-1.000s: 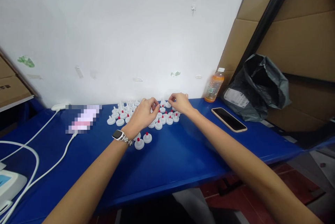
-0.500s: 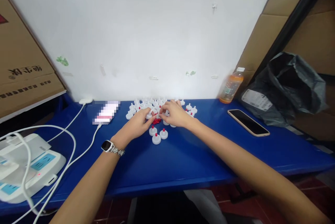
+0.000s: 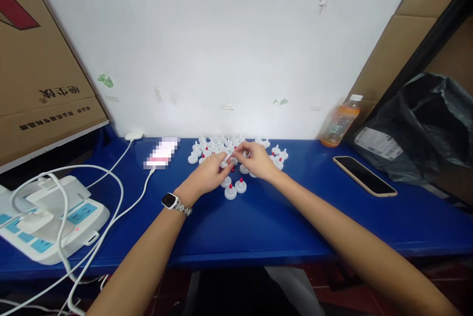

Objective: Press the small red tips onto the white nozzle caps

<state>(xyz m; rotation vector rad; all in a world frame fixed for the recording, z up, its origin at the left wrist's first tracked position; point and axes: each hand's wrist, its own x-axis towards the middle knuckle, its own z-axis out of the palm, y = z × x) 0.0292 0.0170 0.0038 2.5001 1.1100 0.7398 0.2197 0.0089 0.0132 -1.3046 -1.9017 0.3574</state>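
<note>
Pinching a white cap [image 3: 225, 161] above the tabletop [image 3: 281, 227], the left hand [image 3: 211, 173] should keep it steady; the right hand [image 3: 258, 161], fingertips nearly together — contents unclear — best works along its nozzle, clear of the red-tipped caps [image 3: 241, 186].

At right, one bottle [image 3: 340, 125], one phone [image 3: 364, 176] and one plastic bag [image 3: 421, 124] are counted; at left, one power strip [image 3: 68, 244]. One left hand [image 3: 207, 175], one right hand [image 3: 259, 161] and one watch [image 3: 170, 201] are seen. More than twenty white caps [image 3: 192, 159] are crowded together, overlapped too closely for exact counting; nearest, two red-tipped caps [image 3: 230, 193] are shown.
</note>
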